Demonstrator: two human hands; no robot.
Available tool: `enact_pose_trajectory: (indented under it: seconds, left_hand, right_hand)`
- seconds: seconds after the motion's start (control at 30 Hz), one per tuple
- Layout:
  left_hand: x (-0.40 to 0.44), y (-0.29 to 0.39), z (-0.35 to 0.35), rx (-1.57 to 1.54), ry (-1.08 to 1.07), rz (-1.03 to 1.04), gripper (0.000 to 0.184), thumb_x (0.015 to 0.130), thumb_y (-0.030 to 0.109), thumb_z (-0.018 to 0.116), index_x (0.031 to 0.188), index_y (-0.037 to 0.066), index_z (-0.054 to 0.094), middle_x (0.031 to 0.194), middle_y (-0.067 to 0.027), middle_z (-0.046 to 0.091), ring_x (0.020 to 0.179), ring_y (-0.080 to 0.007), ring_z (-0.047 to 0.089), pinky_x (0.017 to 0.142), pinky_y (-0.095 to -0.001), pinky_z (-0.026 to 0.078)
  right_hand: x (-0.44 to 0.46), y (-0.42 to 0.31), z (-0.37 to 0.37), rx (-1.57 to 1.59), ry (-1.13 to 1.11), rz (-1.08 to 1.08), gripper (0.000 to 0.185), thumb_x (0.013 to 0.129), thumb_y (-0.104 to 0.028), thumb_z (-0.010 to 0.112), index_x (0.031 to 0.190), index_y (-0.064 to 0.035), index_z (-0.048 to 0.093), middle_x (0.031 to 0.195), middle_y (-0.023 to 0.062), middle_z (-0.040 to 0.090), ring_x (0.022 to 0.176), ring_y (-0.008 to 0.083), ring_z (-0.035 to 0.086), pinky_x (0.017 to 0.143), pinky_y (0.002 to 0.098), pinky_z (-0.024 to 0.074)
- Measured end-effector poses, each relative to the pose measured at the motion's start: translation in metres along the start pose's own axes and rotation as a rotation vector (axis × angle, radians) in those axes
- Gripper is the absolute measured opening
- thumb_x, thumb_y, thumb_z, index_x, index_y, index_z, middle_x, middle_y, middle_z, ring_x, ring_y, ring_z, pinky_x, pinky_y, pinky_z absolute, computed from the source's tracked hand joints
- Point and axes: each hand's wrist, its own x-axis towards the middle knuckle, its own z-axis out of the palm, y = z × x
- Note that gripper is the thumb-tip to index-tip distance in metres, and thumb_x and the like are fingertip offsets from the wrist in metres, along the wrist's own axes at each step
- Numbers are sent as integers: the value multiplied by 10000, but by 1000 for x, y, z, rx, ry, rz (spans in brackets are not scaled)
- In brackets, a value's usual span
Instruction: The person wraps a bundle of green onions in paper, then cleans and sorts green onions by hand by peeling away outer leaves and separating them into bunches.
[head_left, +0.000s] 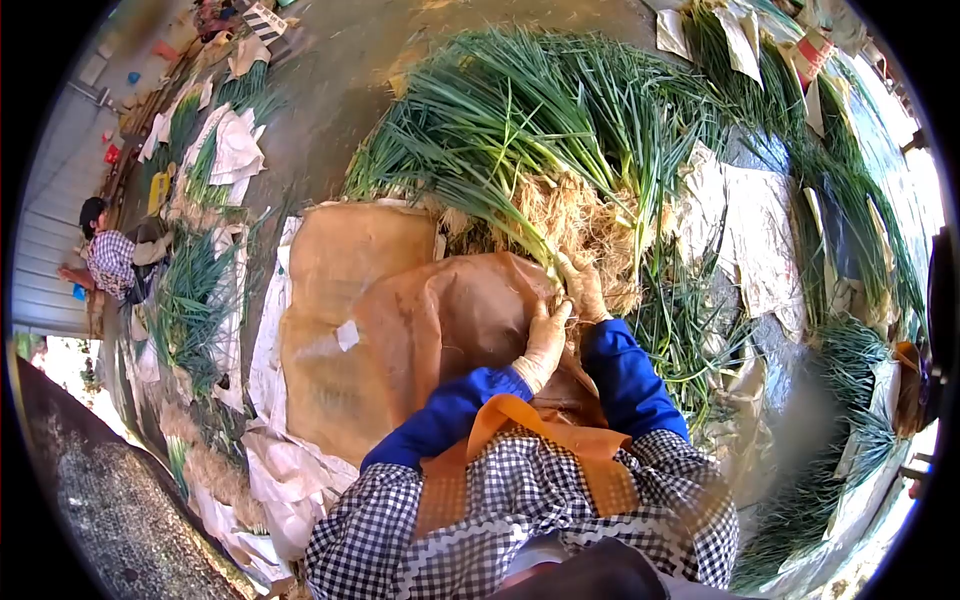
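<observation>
My right hand (585,287), in a pale glove, closes round the lower white part of a green onion (530,238) whose leaves stretch up and to the left. Just below it my left hand (544,347), gloved too, pinches at the root end of the same onion; the exact contact is partly hidden by the fingers. Beneath both hands a brown sheet (450,315) covers my lap. Directly ahead lies a large heap of green onions (540,110), its tangled straw-coloured roots (570,215) facing me.
A tan mat (350,250) lies left of the brown sheet. More onion bundles (195,300) and white sacks (235,145) line the left, where another person (110,255) sits. On the right are a white cloth (755,230) and further onion rows (850,360).
</observation>
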Motion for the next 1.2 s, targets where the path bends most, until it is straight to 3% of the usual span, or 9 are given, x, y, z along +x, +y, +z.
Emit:
enact_pose_trajectory:
  seconds: [0.23, 0.43, 0.57, 0.7, 0.8, 0.83, 0.97, 1.0, 1.2]
  left_hand:
    - [-1, -1, 2, -208, -114, -74, 350, 878, 69, 491, 1225, 38, 454, 1064, -50, 552, 938, -136, 527, 827, -243, 429]
    - [-9, 13, -2, -592, -323, -379, 419, 855, -5, 470, 1265, 41, 394, 1105, -55, 520, 990, -140, 512, 839, -247, 431]
    - [-32, 64, 13, -331, -215, -134, 449, 832, -5, 511, 1263, 56, 399, 1052, -57, 538, 917, -131, 538, 783, -239, 457]
    - [-17, 36, 2, -375, -325, -47, 436, 832, 19, 533, 1249, 64, 414, 1016, -45, 541, 879, -112, 540, 748, -234, 466]
    - [-4, -5, -9, -328, -341, -110, 440, 853, 9, 504, 1270, 66, 377, 1067, -54, 530, 941, -145, 531, 802, -265, 463]
    - [-5, -7, -10, -315, -337, -146, 452, 858, -1, 494, 1282, 64, 353, 1089, -65, 527, 972, -164, 530, 821, -279, 464]
    - [-12, 35, -3, -295, -280, -310, 362, 852, 37, 510, 1205, 49, 426, 1085, -84, 538, 985, -176, 537, 824, -318, 474]
    - [-9, 41, -6, -301, -268, -300, 362, 852, 37, 510, 1205, 49, 426, 1085, -84, 538, 985, -176, 537, 824, -318, 474]
    - [-7, 41, -13, -679, -133, -323, 270, 815, 188, 582, 1062, 84, 545, 959, -47, 581, 827, -128, 546, 683, -294, 471]
  right_hand:
    - [-19, -50, -22, -319, -15, -77, 226, 886, -236, 538, 856, -19, 592, 618, 15, 560, 518, 86, 488, 522, 220, 417]
    - [12, -76, -3, -672, -524, -153, 324, 853, -299, 573, 965, 3, 595, 752, 47, 579, 657, 108, 507, 598, 253, 426]
    - [-27, -120, 21, -157, -306, -43, 215, 894, -259, 498, 824, -75, 585, 620, -33, 481, 541, 52, 411, 509, 197, 361]
    - [5, -115, 22, -291, -328, -151, 354, 892, -353, 504, 979, -21, 589, 654, -28, 547, 561, 42, 452, 515, 180, 376]
    - [61, -42, 21, -186, -625, -3, 515, 873, -426, 508, 1193, -22, 522, 1047, 110, 616, 900, 186, 567, 811, 295, 427]
    - [63, -58, 34, -721, -699, 8, 539, 884, -448, 466, 1233, -39, 495, 1164, 130, 563, 1041, 216, 531, 933, 323, 362]
    - [60, -52, 41, -967, -278, -188, 374, 900, -333, 457, 753, -29, 618, 639, 50, 587, 621, 119, 529, 591, 288, 423]
    - [34, -61, 46, -278, -232, 26, 360, 901, -364, 461, 741, -67, 588, 608, 6, 551, 554, 110, 491, 551, 273, 415]
    - [-69, -96, -62, 437, -255, 54, 391, 910, -374, 451, 608, -126, 468, 482, -67, 307, 407, 61, 273, 403, 214, 223]
